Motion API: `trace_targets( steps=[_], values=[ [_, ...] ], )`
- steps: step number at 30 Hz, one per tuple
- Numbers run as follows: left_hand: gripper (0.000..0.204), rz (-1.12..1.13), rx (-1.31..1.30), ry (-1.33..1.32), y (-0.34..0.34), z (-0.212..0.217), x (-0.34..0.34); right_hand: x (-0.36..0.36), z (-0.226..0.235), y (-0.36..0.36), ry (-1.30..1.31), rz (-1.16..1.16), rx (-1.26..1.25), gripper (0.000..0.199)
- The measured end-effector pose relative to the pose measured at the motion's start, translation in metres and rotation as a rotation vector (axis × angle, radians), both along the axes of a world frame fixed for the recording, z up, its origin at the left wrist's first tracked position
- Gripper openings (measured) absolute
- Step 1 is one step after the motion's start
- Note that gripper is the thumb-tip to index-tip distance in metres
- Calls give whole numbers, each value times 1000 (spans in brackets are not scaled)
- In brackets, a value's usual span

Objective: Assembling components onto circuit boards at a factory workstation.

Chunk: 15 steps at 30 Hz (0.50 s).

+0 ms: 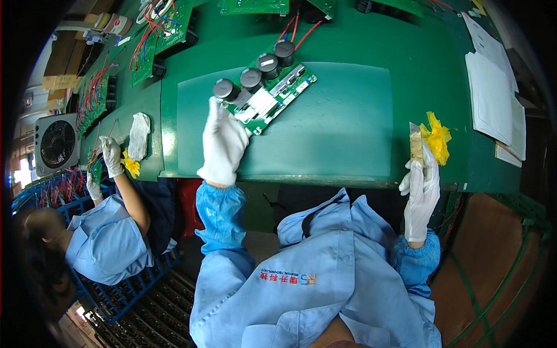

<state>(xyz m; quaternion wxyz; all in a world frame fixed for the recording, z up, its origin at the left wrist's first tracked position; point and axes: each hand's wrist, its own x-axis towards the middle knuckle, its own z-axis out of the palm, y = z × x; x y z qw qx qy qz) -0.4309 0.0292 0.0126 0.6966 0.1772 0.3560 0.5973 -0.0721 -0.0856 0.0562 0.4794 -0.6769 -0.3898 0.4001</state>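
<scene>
Circuit board (267, 104), green, with four black capacitors (251, 79) in a row along one long edge, is held slantwise over the far left half of the pale mat (331, 139). I can't tell from where I stand whether its underside touches the mat. The person's white-gloved left hand (223, 148), over the mat's near left part, grips the nearest corner, thumb up beside the end capacitor; the other fingers are partly hidden, so I cannot tell how they are spread.

Just right of the mat, the gloved right hand (422, 185) has its fingers closed round a flat blade (415, 145), its tan lower part in the grip and its grey end pointing away from the person. A shaggy yellow bundle (438, 139) lies beside that blade. Farther right of the mat are white paper sheets (490, 98).

Beyond the mat's far edge lie more green boards (255, 6). Left of the mat I see a limp white glove (139, 136), boards with red wires (96, 104), a grey box fan (57, 142) and a co-worker (110, 238) in a blue shirt, gloved hands near some wires.
</scene>
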Motion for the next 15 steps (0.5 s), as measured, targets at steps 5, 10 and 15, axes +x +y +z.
trace_targets(
  steps=[5,10,15],
  values=[
    [46,-17,127,113,7,-1,49,-4,12,3,73,3,-89,45],
    [38,-57,53,55,-5,-10,64,-5,13,5,64,0,-82,43],
    [32,9,-18,55,-11,-9,77,-4,9,6,93,37,-62,38]
  ],
)
